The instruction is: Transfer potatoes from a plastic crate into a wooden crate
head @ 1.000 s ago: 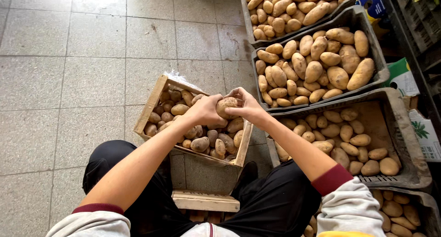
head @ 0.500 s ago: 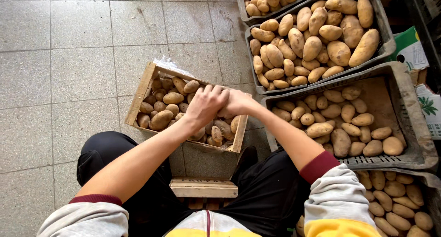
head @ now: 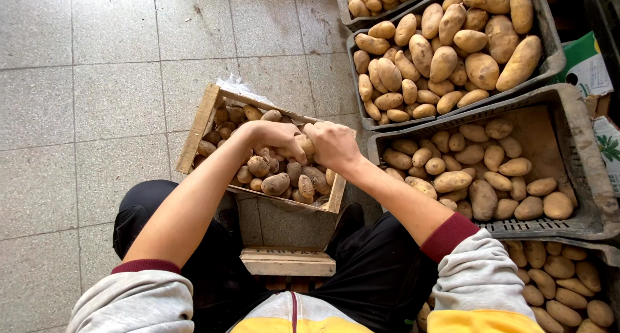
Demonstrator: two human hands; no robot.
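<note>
Both of my hands meet over a wooden crate (head: 196, 128) of small brown potatoes that stands on the tiled floor between my knees. My left hand (head: 272, 137) and my right hand (head: 334, 146) are closed together around one potato (head: 303, 143), of which only a sliver shows between the fingers. The potato is held just above the heap in the crate. My sleeves are pushed up to the elbows.
To the right stand grey plastic crates: one (head: 554, 60) piled with large potatoes, one (head: 581, 159) half full, another (head: 604, 250) lower right, and one (head: 342, 0) at the top edge. A wooden block (head: 287, 262) lies at my lap. Grey floor tiles (head: 97, 100) spread left.
My hands dropped from holding a potato up in the open to lower over the wooden crate, and they now wrap a potato between them. The view shifted slightly.
</note>
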